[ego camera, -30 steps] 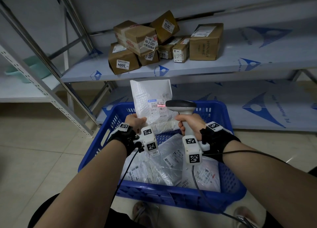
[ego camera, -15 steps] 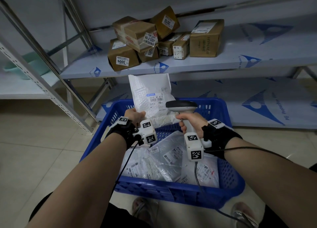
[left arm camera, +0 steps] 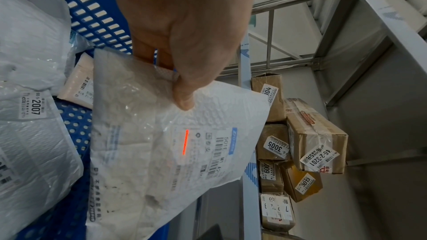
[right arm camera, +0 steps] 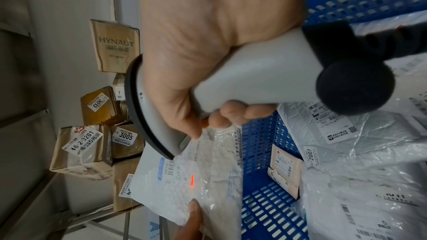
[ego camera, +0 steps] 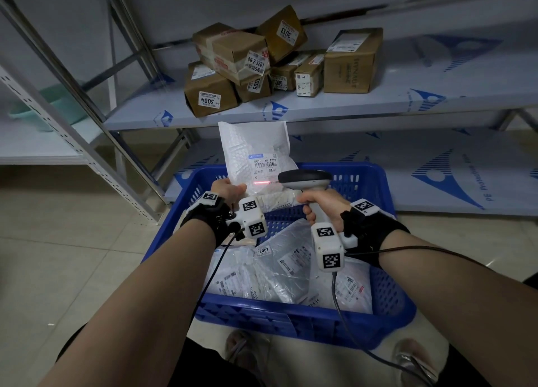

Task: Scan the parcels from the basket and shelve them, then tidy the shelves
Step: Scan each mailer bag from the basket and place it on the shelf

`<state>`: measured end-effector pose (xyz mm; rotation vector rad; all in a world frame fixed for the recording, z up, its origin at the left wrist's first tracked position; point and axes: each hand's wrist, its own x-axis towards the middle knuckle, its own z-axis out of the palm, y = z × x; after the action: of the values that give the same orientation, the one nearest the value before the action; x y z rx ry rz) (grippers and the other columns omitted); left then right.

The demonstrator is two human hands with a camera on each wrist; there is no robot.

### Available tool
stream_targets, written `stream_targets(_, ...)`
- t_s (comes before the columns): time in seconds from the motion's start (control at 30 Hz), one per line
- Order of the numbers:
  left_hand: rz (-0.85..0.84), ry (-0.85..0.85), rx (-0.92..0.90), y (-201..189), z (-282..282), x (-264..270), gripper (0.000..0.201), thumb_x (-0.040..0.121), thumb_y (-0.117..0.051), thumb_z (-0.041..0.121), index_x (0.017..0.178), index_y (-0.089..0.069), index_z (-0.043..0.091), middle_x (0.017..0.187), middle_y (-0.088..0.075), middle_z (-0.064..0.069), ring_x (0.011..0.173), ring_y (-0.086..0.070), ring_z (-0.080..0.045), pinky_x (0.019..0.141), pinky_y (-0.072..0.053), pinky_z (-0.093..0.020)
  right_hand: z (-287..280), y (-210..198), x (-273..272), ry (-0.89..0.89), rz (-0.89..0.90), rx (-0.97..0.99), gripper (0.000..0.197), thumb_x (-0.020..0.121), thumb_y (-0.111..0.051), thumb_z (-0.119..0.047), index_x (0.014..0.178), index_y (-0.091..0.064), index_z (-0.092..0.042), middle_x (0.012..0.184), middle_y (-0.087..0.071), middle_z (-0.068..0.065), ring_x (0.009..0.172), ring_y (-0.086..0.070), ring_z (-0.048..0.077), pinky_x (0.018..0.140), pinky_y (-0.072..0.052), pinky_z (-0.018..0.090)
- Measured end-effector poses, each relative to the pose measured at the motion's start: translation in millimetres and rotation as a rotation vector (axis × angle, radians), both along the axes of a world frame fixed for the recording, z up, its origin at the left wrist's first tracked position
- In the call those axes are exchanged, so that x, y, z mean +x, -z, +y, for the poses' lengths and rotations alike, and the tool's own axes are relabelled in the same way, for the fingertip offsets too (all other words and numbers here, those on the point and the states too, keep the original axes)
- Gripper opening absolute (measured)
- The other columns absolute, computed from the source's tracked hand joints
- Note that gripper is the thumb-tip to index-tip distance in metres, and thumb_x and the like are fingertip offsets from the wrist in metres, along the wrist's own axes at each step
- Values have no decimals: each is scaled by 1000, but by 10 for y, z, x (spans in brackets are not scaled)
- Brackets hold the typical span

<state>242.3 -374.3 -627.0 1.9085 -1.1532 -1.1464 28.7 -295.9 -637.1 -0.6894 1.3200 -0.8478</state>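
Observation:
My left hand (ego camera: 225, 190) (left arm camera: 182, 72) pinches the lower left edge of a white bubble mailer (ego camera: 256, 150) (left arm camera: 166, 152) (right arm camera: 184, 180) and holds it upright above the far end of the blue basket (ego camera: 387, 302). My right hand (ego camera: 323, 203) (right arm camera: 208, 72) grips the handle of a grey barcode scanner (ego camera: 305, 178) (right arm camera: 254, 83) just right of the mailer. A red scan line (ego camera: 262, 182) (left arm camera: 185, 141) (right arm camera: 192, 180) falls on the mailer below its printed label (ego camera: 265, 164). Several white and grey plastic parcels (ego camera: 279, 273) lie in the basket.
Several brown cardboard boxes (ego camera: 262, 63) with numbered stickers are piled on the middle shelf (ego camera: 407, 101). A lower shelf (ego camera: 436, 177) runs behind the basket. A metal rack upright (ego camera: 67, 142) stands on the left, with a green basin (ego camera: 49, 107) beyond it. The scanner cable (ego camera: 349, 328) trails toward me.
The red scan line is on the mailer again, after being off half a second ago. The mailer and scanner stay in nearly the same place.

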Motion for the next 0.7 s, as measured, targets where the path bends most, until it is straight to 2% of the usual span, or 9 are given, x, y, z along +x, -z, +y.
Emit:
stream_targets(0.03, -10, 4, -2, -10, 6, 0, 24, 90, -63, 8, 112, -61, -2, 92, -63, -11, 83, -61, -26, 70, -51, -33, 3, -9, -4, 0, 2, -1, 8, 85, -62, -8, 78, -60, -6, 55, -51, 4, 42, -44, 12, 45, -37, 25)
stream_targets(0.13, -52, 4, -5, -30, 19, -3, 18, 90, -63, 11, 106, -61, 1, 84, -62, -7, 70, -59, -19, 61, -50, -29, 7, -41, -11, 1, 12, -6, 7, 86, -62, -9, 79, -61, -7, 56, -52, 3, 42, -45, 12, 43, -38, 25)
stream_targets(0.37, -109, 16, -13, -70, 32, -22, 16, 91, -63, 13, 102, -59, 3, 74, -58, -3, 61, -54, -14, 54, -46, -25, 18, -56, -9, -8, 24, 5, 6, 86, -61, -8, 80, -60, -6, 57, -51, 4, 43, -44, 13, 44, -38, 25)
stream_targets(0.57, -57, 2, -12, -82, 37, -23, 21, 89, -65, 11, 106, -61, -1, 79, -61, -7, 68, -58, -21, 64, -50, -33, 33, -60, 5, -10, 4, 5, 4, 85, -61, -7, 82, -60, -7, 56, -50, 4, 43, -44, 13, 44, -37, 24)
stream_targets(0.63, -56, 1, -11, -79, 37, -22, 16, 89, -65, 11, 102, -61, 2, 89, -64, -11, 76, -61, -23, 68, -52, -35, 36, -74, 7, 3, 3, 2, 4, 85, -61, -7, 82, -60, -6, 57, -51, 4, 45, -44, 13, 45, -37, 25)
stream_targets(0.7, -71, 5, -16, -72, 36, -23, 9, 89, -64, 11, 90, -60, 4, 94, -64, -13, 75, -61, -24, 69, -53, -36, 38, -85, 2, 20, 7, 0, 5, 85, -61, -7, 80, -60, -6, 58, -51, 4, 46, -44, 13, 46, -38, 26)
